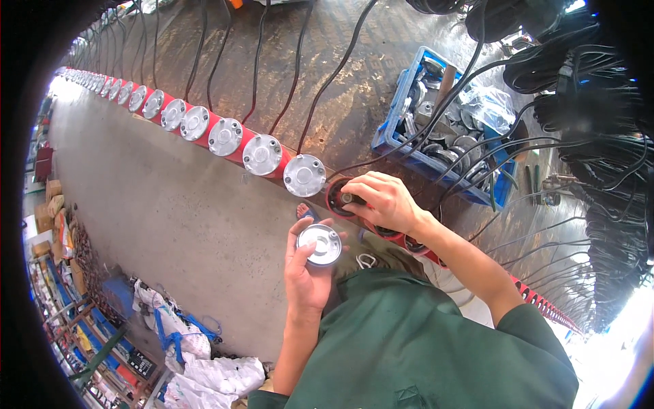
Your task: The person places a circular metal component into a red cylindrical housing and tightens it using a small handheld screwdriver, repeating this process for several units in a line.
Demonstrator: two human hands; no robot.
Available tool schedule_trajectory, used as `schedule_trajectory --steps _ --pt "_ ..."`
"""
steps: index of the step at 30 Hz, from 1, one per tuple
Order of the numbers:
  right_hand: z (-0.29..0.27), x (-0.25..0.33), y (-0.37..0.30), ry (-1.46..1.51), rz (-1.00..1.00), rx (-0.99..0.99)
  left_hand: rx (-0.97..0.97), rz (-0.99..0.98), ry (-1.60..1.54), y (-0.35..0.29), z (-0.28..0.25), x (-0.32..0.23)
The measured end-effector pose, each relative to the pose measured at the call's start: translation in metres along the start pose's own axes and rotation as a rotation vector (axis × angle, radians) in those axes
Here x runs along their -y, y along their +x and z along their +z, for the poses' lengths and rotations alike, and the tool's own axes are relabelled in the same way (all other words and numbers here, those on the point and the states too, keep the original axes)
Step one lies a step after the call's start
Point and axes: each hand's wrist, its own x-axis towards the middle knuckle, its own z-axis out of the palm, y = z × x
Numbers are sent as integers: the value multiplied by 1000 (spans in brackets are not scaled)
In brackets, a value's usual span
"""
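Note:
A round silver metal cover [330, 253] rests in my left hand [304, 273], its hollow side up and my thumb over its rim. My right hand [388, 201] reaches across to an uncovered red round housing [335, 198] with a dark inside. Its fingers pinch at the housing's mouth, by a small metallic piece too hidden to name. Just left of that housing, a silver cap [304, 175] sits on its neighbour in the row. More open red housings [387, 233] lie under and beside my right wrist.
Capped red housings [225, 137] run along the table edge to the far left, black cables [256, 68] trailing over the worn table [272, 41]. A blue crate [387, 140] of metal parts stands at the right. Bundled black cables [613, 150] pile beyond it. White sacks [211, 382] lie lower left.

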Motion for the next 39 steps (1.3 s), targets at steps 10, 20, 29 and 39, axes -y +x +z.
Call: schedule_trajectory --steps 10,20,29,39 --pt "-8 5 6 9 4 19 25 26 -10 1 0 -1" --pt "-35 57 -5 -63 -206 160 79 -52 -116 1 2 6" --pt "-59 49 -1 267 528 60 58 217 780 10 13 9" --pt "-40 19 14 432 730 134 124 901 1516 57 25 1"
